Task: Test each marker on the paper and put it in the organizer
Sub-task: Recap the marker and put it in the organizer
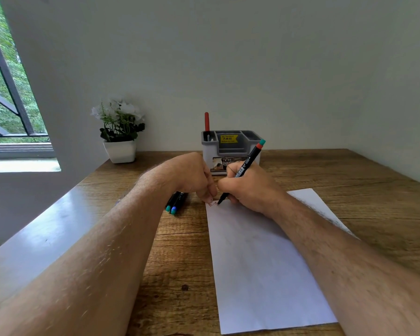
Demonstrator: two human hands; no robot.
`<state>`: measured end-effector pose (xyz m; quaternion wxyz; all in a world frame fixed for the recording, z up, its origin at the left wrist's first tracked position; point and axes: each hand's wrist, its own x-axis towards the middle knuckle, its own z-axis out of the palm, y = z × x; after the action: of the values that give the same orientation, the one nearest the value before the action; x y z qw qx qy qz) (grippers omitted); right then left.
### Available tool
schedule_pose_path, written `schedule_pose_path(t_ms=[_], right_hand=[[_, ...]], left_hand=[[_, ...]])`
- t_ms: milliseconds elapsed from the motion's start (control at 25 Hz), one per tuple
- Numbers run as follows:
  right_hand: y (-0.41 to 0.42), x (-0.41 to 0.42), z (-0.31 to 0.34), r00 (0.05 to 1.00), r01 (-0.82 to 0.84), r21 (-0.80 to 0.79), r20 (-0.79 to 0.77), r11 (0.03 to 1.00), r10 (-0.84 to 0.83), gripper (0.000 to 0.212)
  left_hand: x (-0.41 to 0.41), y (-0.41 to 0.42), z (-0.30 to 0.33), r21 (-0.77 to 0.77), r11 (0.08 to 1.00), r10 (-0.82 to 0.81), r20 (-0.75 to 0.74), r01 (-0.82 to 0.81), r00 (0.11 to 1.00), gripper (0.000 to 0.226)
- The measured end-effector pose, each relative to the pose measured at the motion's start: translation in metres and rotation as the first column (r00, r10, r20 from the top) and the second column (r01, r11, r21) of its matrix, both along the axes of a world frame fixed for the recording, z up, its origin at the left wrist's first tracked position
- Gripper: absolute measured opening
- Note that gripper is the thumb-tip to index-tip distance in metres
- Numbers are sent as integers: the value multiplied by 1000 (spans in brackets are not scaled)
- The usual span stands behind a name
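The right hand [247,187] grips a black marker [243,170] like a pen, its tip down on the far left corner of the paper [264,263], where small red scribbles show just beside the tip. The left hand [194,178] has its fingers curled, fingertips pressing that corner of the sheet; whether it also holds the marker's cap I cannot tell.

To do this stroke well, I'd say keep the pressure light and the line short, enough to show the ink runs, while the left fingertips keep pinning the sheet so it doesn't slide on the wooden table [349,190].

Just beyond both hands stands the organizer [230,151], grey and white, with a red pen [206,121] upright in its left rear compartment. Under the left wrist, just left of the paper, lie the other markers [176,202], a teal and a blue end showing. Farther left of the left hand sits a white pot of flowers [119,132].

The left hand lies between the marker and the organizer's left side, so dropping it in likely means lifting over the knuckles.
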<state>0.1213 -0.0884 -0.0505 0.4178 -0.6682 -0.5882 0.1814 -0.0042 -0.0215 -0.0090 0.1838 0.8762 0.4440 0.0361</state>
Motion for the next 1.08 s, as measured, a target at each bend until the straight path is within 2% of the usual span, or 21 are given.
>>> schedule_pose_path(t_ms=[120,280,440,520,600,720,800,920,1080], right_hand=[[1,0,-1,1000,12,3,-6,1000,-12,21],[1,-3,-1,997,74,35,10,997,-74,21],[2,0,-1,997,79,2,-7,997,-79,22],[3,2,0,993,74,7,-92,997,-73,25],[3,4,4,972,64,33,-230,997,-54,29],[0,5,11,917,31,85,-399,996,5,25],[-2,7,15,862,9,149,-502,989,68,21],[-2,10,17,786,19,238,-604,971,132,17],[-1,11,18,668,41,288,-720,957,188,9]], left_hand=[[0,2,-1,-4,1000,0,-4,0,1000,11],[0,2,0,-26,1000,0,-8,0,1000,20],[-1,2,0,-40,999,1,-1,-1,1000,17],[-2,2,1,-20,1000,25,99,-23,995,11],[-2,2,4,-18,998,67,270,-65,961,11],[-1,7,8,-236,970,181,559,-55,809,30],[-2,9,8,-356,935,258,675,-1,691,37],[-1,7,6,-455,888,351,759,61,548,36],[2,7,5,-574,814,517,787,89,337,24]])
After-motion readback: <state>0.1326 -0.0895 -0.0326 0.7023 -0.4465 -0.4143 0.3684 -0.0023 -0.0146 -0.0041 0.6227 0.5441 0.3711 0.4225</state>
